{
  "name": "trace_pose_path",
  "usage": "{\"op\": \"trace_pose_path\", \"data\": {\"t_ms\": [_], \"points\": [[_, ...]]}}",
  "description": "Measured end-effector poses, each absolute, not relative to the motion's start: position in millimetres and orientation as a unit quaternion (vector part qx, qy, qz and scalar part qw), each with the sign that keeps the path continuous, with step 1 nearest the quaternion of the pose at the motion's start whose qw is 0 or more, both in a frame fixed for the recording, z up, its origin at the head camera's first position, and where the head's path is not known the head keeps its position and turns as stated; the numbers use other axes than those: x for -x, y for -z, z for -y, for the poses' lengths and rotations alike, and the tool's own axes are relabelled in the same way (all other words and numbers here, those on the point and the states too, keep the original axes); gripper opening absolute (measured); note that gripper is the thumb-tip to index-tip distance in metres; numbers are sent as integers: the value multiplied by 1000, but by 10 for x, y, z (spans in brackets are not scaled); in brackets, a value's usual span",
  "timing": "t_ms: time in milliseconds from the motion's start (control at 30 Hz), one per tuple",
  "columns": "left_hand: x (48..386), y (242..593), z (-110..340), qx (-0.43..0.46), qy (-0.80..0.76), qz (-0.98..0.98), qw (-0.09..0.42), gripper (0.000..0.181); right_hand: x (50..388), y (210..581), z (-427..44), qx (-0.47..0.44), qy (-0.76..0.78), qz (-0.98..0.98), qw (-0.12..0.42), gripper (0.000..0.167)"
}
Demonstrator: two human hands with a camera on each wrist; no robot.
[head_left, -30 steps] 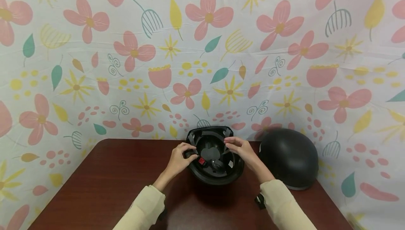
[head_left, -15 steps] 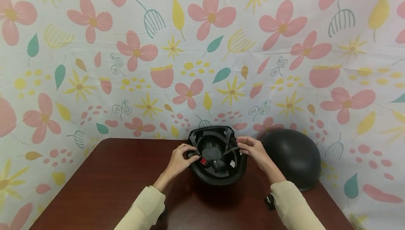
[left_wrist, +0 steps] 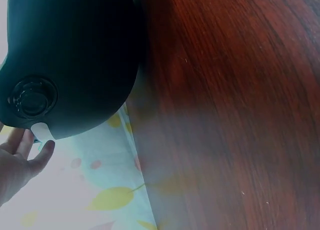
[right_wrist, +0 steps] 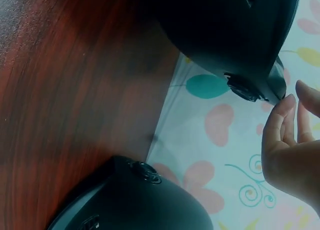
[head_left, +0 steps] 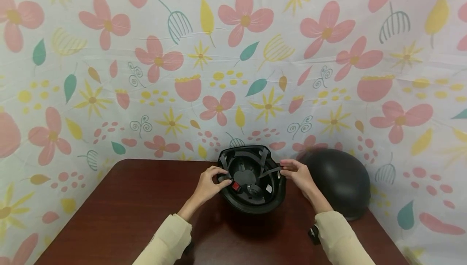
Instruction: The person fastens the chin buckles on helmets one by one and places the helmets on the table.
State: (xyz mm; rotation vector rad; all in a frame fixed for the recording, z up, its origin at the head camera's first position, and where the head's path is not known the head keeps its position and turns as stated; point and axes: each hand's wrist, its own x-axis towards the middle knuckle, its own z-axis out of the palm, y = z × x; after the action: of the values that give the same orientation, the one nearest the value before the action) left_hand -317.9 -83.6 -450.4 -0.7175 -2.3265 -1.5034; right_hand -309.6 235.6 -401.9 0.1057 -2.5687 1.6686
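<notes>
An upturned black helmet (head_left: pixel 251 206) rests on the table with its inside facing up, showing grey straps (head_left: pixel 263 157), dark padding and a red buckle piece (head_left: pixel 236 186). At its left rim, my left hand (head_left: pixel 207 184) pinches a strap between thumb and fingers; the exact grip is partly hidden. My right hand (head_left: pixel 300 178) is at the right rim, its fingertips pinching a grey strap drawn taut from inside. The wrist views show the outer shell (left_wrist: pixel 75 55) from each side, with the left fingers (left_wrist: pixel 22 142) and right fingers (right_wrist: pixel 280 117) at the rim.
Another black helmet (head_left: pixel 339 180), dome up, stands at the right end of the dark red-brown wooden table (head_left: pixel 146 200). Directly behind the table's back edge hangs a flower-patterned cloth (head_left: pixel 233 74).
My right hand has moved right, from above the helmet's inside to its right rim, drawing the grey strap outward. The left hand has stayed almost in place at the left rim.
</notes>
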Motion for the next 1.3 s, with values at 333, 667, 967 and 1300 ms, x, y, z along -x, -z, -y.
{"op": "trace_pose_path", "data": {"t_ms": [333,667,967,1300], "points": [[3193,4546,858,237,512,814,141,27,3116,4121,-2420,-20,-533,845,16,43],[3195,4595,892,259,510,810,129,35,3105,4222,-2474,-35,-544,838,-16,46],[3163,4618,881,246,547,790,125,40,3097,4279,-2484,-33,-552,833,-24,47],[3029,4463,828,213,555,792,141,41,3087,4330,-2479,-30,-574,817,-47,52]]}}
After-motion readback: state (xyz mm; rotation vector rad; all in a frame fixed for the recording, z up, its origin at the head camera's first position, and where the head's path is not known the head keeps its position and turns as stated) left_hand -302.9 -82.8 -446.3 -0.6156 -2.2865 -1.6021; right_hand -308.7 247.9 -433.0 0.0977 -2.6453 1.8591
